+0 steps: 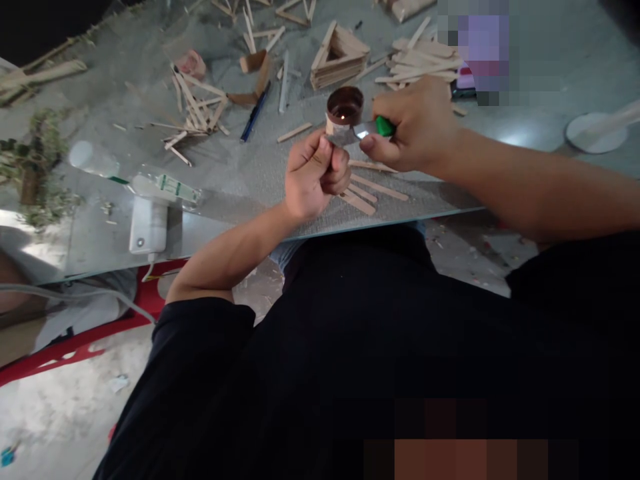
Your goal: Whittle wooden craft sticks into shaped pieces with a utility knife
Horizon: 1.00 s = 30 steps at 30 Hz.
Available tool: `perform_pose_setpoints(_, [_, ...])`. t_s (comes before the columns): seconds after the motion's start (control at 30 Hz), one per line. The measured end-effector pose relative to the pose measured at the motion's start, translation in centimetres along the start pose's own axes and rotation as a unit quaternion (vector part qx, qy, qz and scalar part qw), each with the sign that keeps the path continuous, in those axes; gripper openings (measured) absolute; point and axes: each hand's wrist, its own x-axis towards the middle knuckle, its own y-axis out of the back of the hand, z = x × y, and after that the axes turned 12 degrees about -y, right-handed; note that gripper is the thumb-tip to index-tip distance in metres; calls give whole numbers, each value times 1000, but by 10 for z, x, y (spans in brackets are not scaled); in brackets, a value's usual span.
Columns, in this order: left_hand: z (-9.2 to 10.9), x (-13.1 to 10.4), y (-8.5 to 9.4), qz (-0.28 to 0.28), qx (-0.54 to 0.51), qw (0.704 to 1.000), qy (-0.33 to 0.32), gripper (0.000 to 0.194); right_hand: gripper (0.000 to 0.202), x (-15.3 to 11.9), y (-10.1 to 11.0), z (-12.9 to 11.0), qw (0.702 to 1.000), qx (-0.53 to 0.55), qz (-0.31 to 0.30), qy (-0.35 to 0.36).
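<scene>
My right hand [417,127] is closed around a green-handled tool with a shiny metal blade [367,129], which points left toward my other hand. My left hand [320,170] is curled with the thumb on top, just at the blade's tip; what lies between its fingers is too small to name. Right behind the fingers stands a round brown cup [345,101] with a small flame inside. Several flat wooden craft sticks [367,193] lie under and beside my left hand, near the table edge.
Behind the cup are a triangular stack of craft sticks [340,59] and a loose stick pile [425,60]. A blue pen [255,112], a bent brown cardboard strip [257,77], a clear bottle [95,160] and a white power bank [149,223] lie left on the glass table [225,180].
</scene>
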Motion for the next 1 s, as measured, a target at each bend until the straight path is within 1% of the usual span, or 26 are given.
perform_pose_setpoints(0.1, [-1, -3, 0, -5, 25, 1000, 15, 70, 81, -1, -4, 2, 1000, -2, 9, -4])
perform_pose_setpoints(0.2, [-5, -7, 1, -6, 46, 999, 22, 70, 82, -5, -3, 4, 1000, -12, -13, -2])
perform_pose_setpoints(0.33, [-16, -8, 8, -4, 42, 999, 23, 67, 90, -7, 1, 1, 999, -31, -30, -11])
perform_pose_setpoints(0.47, [-27, -8, 15, -10, 24, 1000, 17, 57, 88, -8, 6, -6, 997, -35, -59, -31])
perform_pose_setpoints(0.53, [-28, -8, 14, -9, -1, 1000, 2, 50, 87, -9, 8, -8, 997, -38, -66, -31])
perform_pose_setpoints(0.57, [-28, -9, 12, 1, -7, 1000, -1, 49, 88, -9, 9, -9, 996, -42, -67, -31])
perform_pose_setpoints(0.67, [-24, -8, 5, 52, 18, 998, 15, 55, 93, -10, 10, -11, 996, -60, -62, -30])
perform_pose_setpoints(0.73, [-22, -8, 1, 69, 45, 996, 25, 61, 98, -11, 9, -11, 996, -70, -54, -28])
perform_pose_setpoints(0.8, [-21, -8, 0, 63, 59, 996, 13, 62, 98, -11, 8, -12, 996, -72, -51, -29])
perform_pose_setpoints(0.9, [-22, -7, -1, 45, 62, 997, -13, 63, 93, -10, 5, -15, 996, -60, -50, -39])
perform_pose_setpoints(1.0, [-23, -4, 0, 49, 52, 997, -24, 64, 102, -9, 5, -21, 996, -69, -40, -38])
